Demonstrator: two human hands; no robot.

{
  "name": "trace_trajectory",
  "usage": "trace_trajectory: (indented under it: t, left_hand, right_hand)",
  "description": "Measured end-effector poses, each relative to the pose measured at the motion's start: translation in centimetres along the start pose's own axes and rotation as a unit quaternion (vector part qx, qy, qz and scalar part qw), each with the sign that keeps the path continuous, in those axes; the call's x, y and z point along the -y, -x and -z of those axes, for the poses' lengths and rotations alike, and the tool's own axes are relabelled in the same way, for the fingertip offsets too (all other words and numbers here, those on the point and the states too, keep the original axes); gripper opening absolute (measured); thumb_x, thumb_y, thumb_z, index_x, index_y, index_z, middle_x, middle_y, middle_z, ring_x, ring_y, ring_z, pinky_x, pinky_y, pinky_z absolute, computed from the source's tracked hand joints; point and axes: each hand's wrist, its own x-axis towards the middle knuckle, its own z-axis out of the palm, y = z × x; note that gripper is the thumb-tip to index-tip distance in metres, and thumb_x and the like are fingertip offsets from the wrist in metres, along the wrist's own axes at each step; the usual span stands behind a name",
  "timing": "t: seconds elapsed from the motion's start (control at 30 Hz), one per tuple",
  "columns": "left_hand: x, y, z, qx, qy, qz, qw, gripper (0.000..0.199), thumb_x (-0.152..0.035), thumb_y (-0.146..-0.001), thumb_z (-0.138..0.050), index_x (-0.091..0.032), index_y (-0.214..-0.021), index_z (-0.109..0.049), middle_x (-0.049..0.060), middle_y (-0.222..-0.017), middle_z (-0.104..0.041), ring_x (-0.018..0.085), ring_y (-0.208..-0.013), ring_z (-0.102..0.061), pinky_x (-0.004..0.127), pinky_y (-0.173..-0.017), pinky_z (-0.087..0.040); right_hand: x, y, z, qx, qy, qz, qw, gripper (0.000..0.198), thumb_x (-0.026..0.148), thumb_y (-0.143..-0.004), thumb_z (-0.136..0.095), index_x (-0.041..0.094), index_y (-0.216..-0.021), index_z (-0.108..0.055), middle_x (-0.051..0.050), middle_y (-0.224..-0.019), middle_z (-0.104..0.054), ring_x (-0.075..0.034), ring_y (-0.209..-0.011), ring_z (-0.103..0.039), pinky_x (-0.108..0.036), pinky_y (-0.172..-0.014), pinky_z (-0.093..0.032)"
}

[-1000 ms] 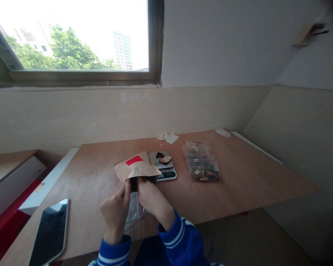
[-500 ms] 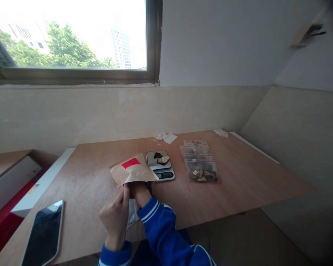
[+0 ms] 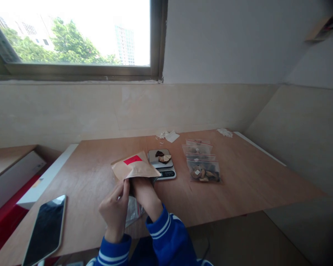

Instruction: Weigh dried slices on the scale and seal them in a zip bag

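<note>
My left hand (image 3: 116, 207) pinches the near edge of a brown kraft paper bag (image 3: 137, 170) that bears a red label. The bag is tilted with its mouth toward me. Inside that mouth is my right hand (image 3: 145, 194); its fingers are hidden by the paper, so their pose does not show. Just behind and right of the bag sits a small digital kitchen scale (image 3: 170, 173), with several dried, dark-edged slices (image 3: 164, 159) on its plate. Partly under my wrists lies a clear zip bag (image 3: 133, 212) with a red strip.
Filled clear zip bags (image 3: 205, 171) stand in a row right of the scale. A tablet-like device (image 3: 46, 229) lies at the table's left. White scraps (image 3: 172, 136) rest near the wall, and another crumpled white piece (image 3: 224, 132) is at the back right. The wooden table (image 3: 252, 177) meets the wall.
My right hand has shifted inside the bag, and more of its wrist and back shows. My left hand keeps its pinch on the bag edge. The view has turned slightly left.
</note>
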Motion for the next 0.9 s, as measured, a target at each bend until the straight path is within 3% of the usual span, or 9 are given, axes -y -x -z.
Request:
trace_trajectory:
  t: [0.1,0.2,0.37,0.5,0.67,0.77,0.9]
  left_hand:
    - [-0.5,-0.6,0.3,0.008,0.008,0.026,1.000,0.041,-0.050,-0.088,-0.047,-0.026,-0.080,-0.078,0.007,-0.064,-0.072,0.019,-0.053,-0.061,0.025,-0.050,-0.027]
    - [-0.7,-1.2,0.3,0.028,0.005,0.050,0.998,0.040,-0.052,-0.086,-0.049,-0.026,-0.081,-0.079,0.007,-0.061,-0.071,0.019,-0.050,-0.059,0.025,-0.049,-0.027]
    - [-0.8,-2.1,0.1,0.061,0.061,0.072,0.994,0.039,-0.054,-0.083,-0.054,-0.025,-0.087,-0.080,0.008,-0.069,-0.074,0.022,-0.060,-0.066,0.026,-0.054,-0.036]
    - [-0.8,-2.5,0.0,0.074,0.092,0.086,0.989,0.036,-0.053,-0.082,-0.057,-0.026,-0.092,-0.079,0.007,-0.075,-0.075,0.022,-0.065,-0.067,0.025,-0.056,-0.038]
    - [-0.9,-4.5,-0.2,0.072,0.109,0.104,0.986,0.039,-0.057,-0.083,-0.055,-0.026,-0.091,-0.077,0.005,-0.077,-0.075,0.024,-0.074,-0.069,0.026,-0.060,-0.039]
    - [-0.8,-6.7,-0.4,0.053,0.127,0.115,0.984,0.044,-0.061,-0.082,-0.054,-0.024,-0.088,-0.076,0.005,-0.074,-0.074,0.025,-0.076,-0.069,0.026,-0.060,-0.040]
    - [-0.4,-8.9,-1.2,0.038,0.184,0.123,0.974,0.047,-0.061,-0.082,-0.052,-0.020,-0.088,-0.074,0.006,-0.076,-0.074,0.023,-0.071,-0.068,0.027,-0.061,-0.043]
  right_hand:
    - [0.4,2.3,2.0,-0.004,-0.012,-0.029,0.999,0.041,0.013,-0.094,-0.040,0.008,-0.133,-0.051,-0.020,-0.128,-0.060,-0.030,-0.120,-0.055,-0.045,-0.105,-0.042]
    - [1.1,3.8,3.2,-0.070,-0.023,-0.077,0.994,0.040,0.015,-0.094,-0.042,0.007,-0.132,-0.048,-0.021,-0.128,-0.056,-0.031,-0.120,-0.052,-0.048,-0.102,-0.044]
    - [1.2,5.3,3.2,-0.166,-0.076,-0.120,0.976,0.021,0.020,-0.093,-0.046,0.013,-0.111,-0.054,-0.018,-0.122,-0.056,-0.030,-0.115,-0.052,-0.050,-0.097,-0.047]
    - [-0.3,7.2,3.0,-0.287,-0.192,-0.087,0.934,0.024,0.026,-0.096,-0.043,0.019,-0.119,-0.044,-0.013,-0.120,-0.056,-0.023,-0.114,-0.054,-0.041,-0.096,-0.050]
    - [-4.3,8.2,2.6,-0.356,-0.264,-0.151,0.883,0.027,0.036,-0.098,-0.041,0.020,-0.119,-0.042,-0.013,-0.116,-0.058,-0.021,-0.099,-0.062,-0.035,-0.083,-0.053]
    - [-7.7,6.8,1.6,-0.357,-0.226,-0.168,0.891,0.026,0.038,-0.096,-0.043,0.018,-0.113,-0.045,-0.013,-0.107,-0.060,-0.021,-0.090,-0.061,-0.035,-0.076,-0.053]
    - [-11.3,3.6,0.8,-0.319,-0.084,-0.122,0.936,0.015,0.027,-0.093,-0.046,0.017,-0.102,-0.053,-0.012,-0.101,-0.059,-0.025,-0.101,-0.056,-0.040,-0.087,-0.048]
